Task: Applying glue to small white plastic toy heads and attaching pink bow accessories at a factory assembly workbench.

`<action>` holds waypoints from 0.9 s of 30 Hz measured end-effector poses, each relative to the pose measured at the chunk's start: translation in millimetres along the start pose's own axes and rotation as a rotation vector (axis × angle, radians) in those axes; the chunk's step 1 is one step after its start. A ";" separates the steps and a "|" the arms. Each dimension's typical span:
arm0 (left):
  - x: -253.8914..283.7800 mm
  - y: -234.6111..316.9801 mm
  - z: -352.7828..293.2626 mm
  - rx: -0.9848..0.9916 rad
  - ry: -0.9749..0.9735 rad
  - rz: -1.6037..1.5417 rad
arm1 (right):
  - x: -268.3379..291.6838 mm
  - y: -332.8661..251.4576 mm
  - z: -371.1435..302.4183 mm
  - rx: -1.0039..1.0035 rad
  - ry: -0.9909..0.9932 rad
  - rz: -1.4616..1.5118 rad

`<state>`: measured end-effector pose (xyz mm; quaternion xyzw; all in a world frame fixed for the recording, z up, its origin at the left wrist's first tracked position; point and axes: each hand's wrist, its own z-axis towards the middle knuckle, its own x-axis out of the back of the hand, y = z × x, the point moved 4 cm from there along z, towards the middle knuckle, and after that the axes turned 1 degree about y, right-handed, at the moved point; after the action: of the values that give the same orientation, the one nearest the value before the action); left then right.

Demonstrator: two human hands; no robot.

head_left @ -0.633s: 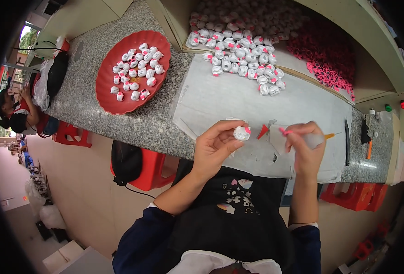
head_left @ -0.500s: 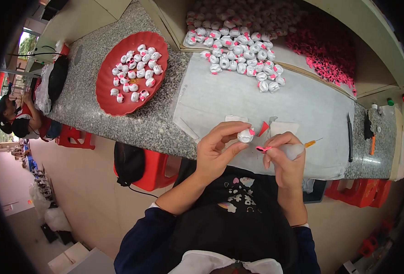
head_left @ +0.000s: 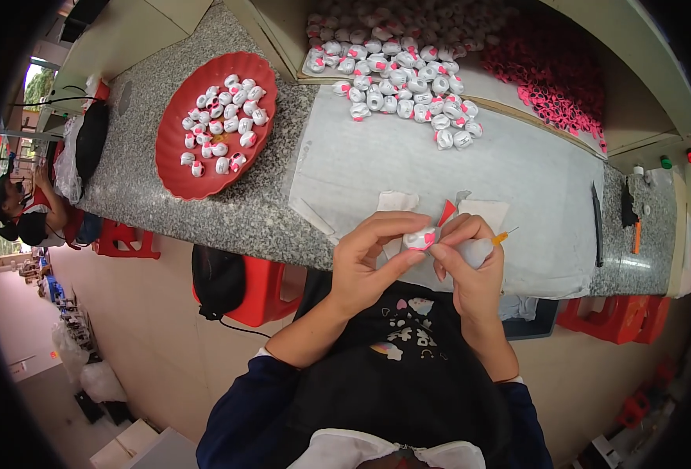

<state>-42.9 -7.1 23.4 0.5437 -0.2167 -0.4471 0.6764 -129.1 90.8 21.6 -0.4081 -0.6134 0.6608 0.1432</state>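
Note:
My left hand (head_left: pixel 377 254) pinches a small white toy head (head_left: pixel 418 238) with a pink bow between thumb and fingers. Against the head's right side press the thumb and fingertips of my right hand (head_left: pixel 467 254). A translucent squeeze bottle (head_left: pixel 477 252) with an orange needle tip (head_left: pixel 500 238) is tucked in the right hand, its needle pointing away to the right. A pink edge shows low on the head; the rest of that small pink piece is hidden by my fingers. Just beyond my hands, a red pointed scrap (head_left: pixel 446 211) lies between pale paper pieces (head_left: pixel 482 211).
A red scalloped dish (head_left: pixel 175 168) holding several white heads stands on the left. Piled at the back are more white heads (head_left: pixel 396 82) and pink parts (head_left: pixel 556 105). A black pen-like tool (head_left: pixel 598 227) lies right on the white sheet (head_left: pixel 549 176). A person (head_left: pixel 37 207) sits far left.
My right hand has moved left to meet the white head, bringing the pink piece against it. The bottle has come along. My left hand keeps its hold, with the head turned slightly.

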 end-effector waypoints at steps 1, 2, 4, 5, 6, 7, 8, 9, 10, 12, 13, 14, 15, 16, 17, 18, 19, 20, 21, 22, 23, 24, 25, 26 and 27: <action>0.8 -2.0 -0.5 0.059 0.042 -0.089 | 0.2 0.4 0.0 -0.002 0.001 0.000; 0.4 -0.2 -0.5 0.061 0.042 -0.090 | 1.5 -1.2 0.3 0.046 0.028 -0.004; -0.4 -1.6 -0.3 0.209 0.069 -0.307 | 3.8 -4.8 0.5 0.092 0.053 -0.007; 0.6 -1.6 -0.1 0.210 0.070 -0.307 | 2.6 -7.4 0.2 0.082 -0.018 -0.024; 0.4 -2.3 -0.2 0.222 0.017 -0.319 | 0.5 -8.8 -0.5 0.071 -0.089 -0.040; -0.5 -3.2 -0.8 0.234 -0.037 -0.330 | -0.5 -10.1 -0.2 0.070 -0.088 -0.039; 0.0 -5.0 -2.2 0.237 -0.038 -0.331 | -3.1 -9.3 0.4 0.025 -0.112 -0.063; 0.2 -5.9 -4.0 0.227 -0.048 -0.328 | -5.1 -8.4 0.7 -0.019 -0.141 -0.087; 0.1 -6.0 -5.0 0.217 -0.058 -0.326 | -3.9 -6.9 0.3 -0.020 -0.141 -0.087; 0.0 -4.6 -2.5 0.191 -0.092 -0.313 | 1.3 -1.9 -0.9 -0.029 -0.112 -0.018; -0.6 -3.1 -1.6 0.164 -0.126 -0.299 | 2.2 -2.0 -1.7 -0.030 -0.112 -0.017; -0.6 -2.3 -1.7 0.165 -0.126 -0.299 | 2.9 -2.1 -2.6 -0.042 -0.109 -0.003; -1.2 -3.3 -1.8 0.228 -0.114 -0.342 | 3.7 -2.3 -3.0 -0.054 -0.105 0.011; -1.9 -4.0 -2.0 0.291 -0.102 -0.385 | 4.1 -2.4 -2.8 -0.055 -0.105 0.011; -2.7 -1.5 -1.1 0.292 -0.102 -0.385 | 4.8 -2.0 -2.4 -0.064 -0.092 -0.010; -2.5 0.2 -0.1 0.319 -0.084 -0.329 | 5.3 -1.6 -2.0 -0.073 -0.081 -0.030; -1.8 0.3 0.2 0.346 -0.066 -0.274 | 4.6 -3.6 -2.0 -0.074 -0.081 -0.030; -1.7 -0.7 0.5 0.346 -0.065 -0.274 | 3.7 -6.6 -2.0 -0.085 -0.077 -0.040; -1.9 0.3 1.3 0.274 -0.085 -0.181 | 3.1 -8.2 -2.4 -0.096 -0.071 -0.049; -2.1 1.4 1.9 0.202 -0.105 -0.088 | 2.8 -7.5 -2.3 -0.097 -0.072 -0.049; -1.7 0.1 1.8 0.202 -0.105 -0.088 | 2.5 -7.6 -1.9 -0.058 -0.073 -0.064; -1.8 -0.3 1.3 0.167 -0.113 -0.085 | 2.5 -7.5 -1.8 -0.020 -0.074 -0.079; -1.7 0.2 1.1 0.132 -0.121 -0.081 | 2.3 -6.1 -1.7 -0.021 -0.076 -0.080; -1.1 0.2 1.0 0.132 -0.119 -0.081 | 2.0 -4.8 -1.5 -0.021 -0.070 -0.079; -0.7 -0.3 0.2 0.156 -0.105 -0.090 | 1.8 -4.3 -1.8 -0.022 -0.067 -0.078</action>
<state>-43.6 -6.6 23.3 0.5797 -0.2616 -0.4866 0.5990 -130.3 94.2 25.1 -0.3632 -0.6404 0.6613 0.1438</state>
